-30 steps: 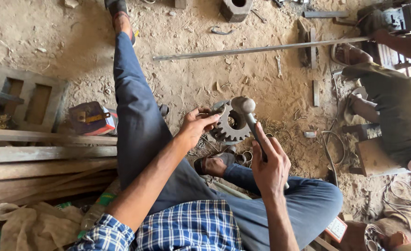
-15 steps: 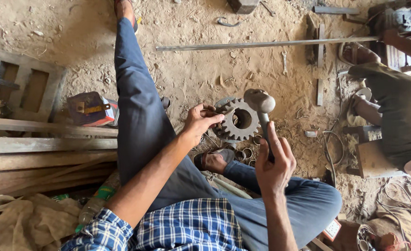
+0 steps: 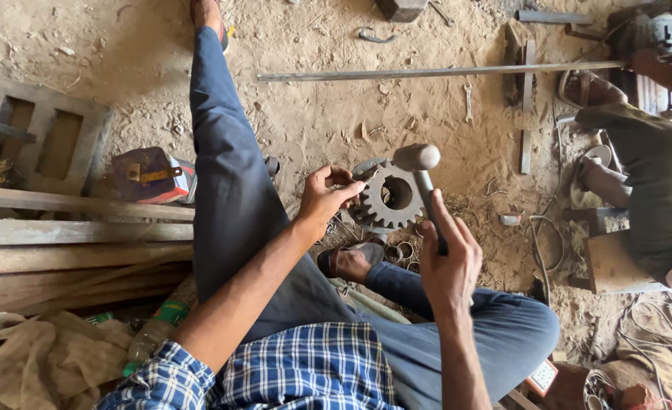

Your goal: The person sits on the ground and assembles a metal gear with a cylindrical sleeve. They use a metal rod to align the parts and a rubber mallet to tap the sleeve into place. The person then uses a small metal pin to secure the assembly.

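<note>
Gear (image 3: 391, 199) sits on ground btwn person's legs, just beyond the foot (image 3: 351, 260). Left hand (image 3: 324, 199) touches gear's left edge; right hand (image 3: 448, 266) is nearer, w/ hammer (image 3: 421, 173) head over gear's right side. Long bar (image 3: 435, 73) lies farther back; timbers (image 3: 78, 243) far left.

left hand (image 3: 327, 196) pinching, right hand (image 3: 448, 262) gripping, raised

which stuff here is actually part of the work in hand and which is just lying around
In use:
- toothed gear, steadied by the left hand
- hammer, raised in the right hand

Lying about:
- long metal bar on the dirt
- spanner
- small metal rings by the foot
- red and black box
- wooden planks
- green plastic bottle
</note>
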